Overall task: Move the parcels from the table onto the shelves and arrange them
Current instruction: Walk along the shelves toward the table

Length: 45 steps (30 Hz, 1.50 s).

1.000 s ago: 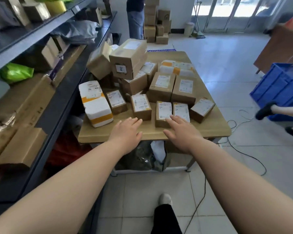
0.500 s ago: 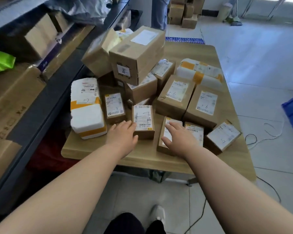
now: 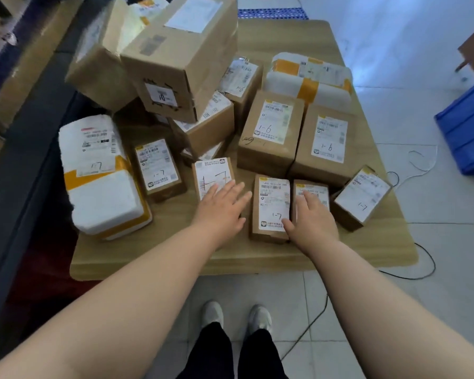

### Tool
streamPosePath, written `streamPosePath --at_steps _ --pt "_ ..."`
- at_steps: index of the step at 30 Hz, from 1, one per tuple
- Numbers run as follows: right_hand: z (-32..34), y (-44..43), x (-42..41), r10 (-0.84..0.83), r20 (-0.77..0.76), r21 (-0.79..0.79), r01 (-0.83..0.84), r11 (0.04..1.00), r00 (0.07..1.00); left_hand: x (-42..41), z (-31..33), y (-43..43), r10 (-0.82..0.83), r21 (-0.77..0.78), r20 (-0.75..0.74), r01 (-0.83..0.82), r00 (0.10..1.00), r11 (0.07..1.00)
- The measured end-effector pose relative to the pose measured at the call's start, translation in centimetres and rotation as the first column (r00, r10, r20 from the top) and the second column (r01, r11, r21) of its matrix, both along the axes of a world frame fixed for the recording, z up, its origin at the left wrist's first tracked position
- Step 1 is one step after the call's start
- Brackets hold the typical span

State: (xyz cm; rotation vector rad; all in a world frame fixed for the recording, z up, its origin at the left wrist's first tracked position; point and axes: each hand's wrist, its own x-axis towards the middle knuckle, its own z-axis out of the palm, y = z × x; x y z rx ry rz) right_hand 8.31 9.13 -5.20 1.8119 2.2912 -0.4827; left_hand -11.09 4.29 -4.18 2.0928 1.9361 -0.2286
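Both hands reach over the near part of the wooden table [image 3: 367, 242], apart from each other, and neither is closed around anything. Palm down, the left hand [image 3: 220, 206] lays its straight, spread fingers across the near end of a small brown box [image 3: 212, 173] whose label is marked 1-7. On the other side, the right hand [image 3: 314, 220] lies flat on a narrow box [image 3: 311, 191], fingers straight along its label, while the thumb touches the middle box [image 3: 271, 206] between the two hands; whether it presses down cannot be told. Every parcel in sight sits on the table. A tilted box [image 3: 363, 196] lies just beside the narrow box at the right edge. Two medium boxes [image 3: 271, 132] stand side by side behind the front row, with a white foam parcel [image 3: 309, 77] banded in orange tape behind them. At the left edge sits a second foam parcel [image 3: 99, 176], with a labelled carton [image 3: 159, 168] just beside it. Behind these, a large box [image 3: 181, 58] rests tilted on top of a heap of other cartons. Along the left side runs the dark shelf rack [image 3: 25, 160]. A blue crate [image 3: 465, 127] stands on the tiled floor to the right, and a black cable [image 3: 424, 258] trails past the table's near corner.
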Motion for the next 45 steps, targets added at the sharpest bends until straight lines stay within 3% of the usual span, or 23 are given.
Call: streamPosePath --at_steps 3,8,14,18,23,28,35,45 --pt "-0.7 -0.6 1.7 -0.049 0.022 -0.013 0.049 0.999 0.999 2.5 -0.7 0.3 -0.098 0.001 0.035 0.098 0.995 0.995" --pt "-1.7 -0.8 4.0 -0.082 0.024 -0.067 0.084 0.994 0.996 6.2 -2.5 1.2 -0.103 -0.069 0.079 0.109 0.992 0.992" --pt "-2.8 -0.7 5.4 -0.144 -0.175 -0.163 0.115 0.980 0.974 6.8 -3.8 1.2 -0.013 -0.119 0.117 0.027 0.993 0.993" --pt "-3.5 -0.8 6.2 -0.208 -0.269 -0.181 0.163 0.970 0.940 6.8 -3.6 0.8 0.196 -0.136 0.223 -0.168 0.955 0.976" --pt "-3.8 -0.4 5.8 -0.220 -0.251 -0.217 0.166 0.962 0.943 8.1 -4.3 1.1 0.405 -0.198 0.264 -0.362 0.875 0.911" --pt "-3.7 -0.8 5.3 -0.138 -0.194 -0.159 0.108 0.981 0.971 9.0 -4.6 0.3 0.403 -0.174 0.349 -0.364 0.846 0.915" --pt "-3.1 -1.3 7.1 -0.101 -0.146 -0.218 0.068 0.974 0.984 9.4 -4.9 -2.1 0.533 -0.230 0.407 -0.482 0.742 0.846" --pt "-4.0 -0.5 6.3 -0.080 -0.122 -0.162 0.059 0.985 0.989 10.1 -5.4 0.3 0.566 -0.237 0.319 -0.514 0.760 0.824"
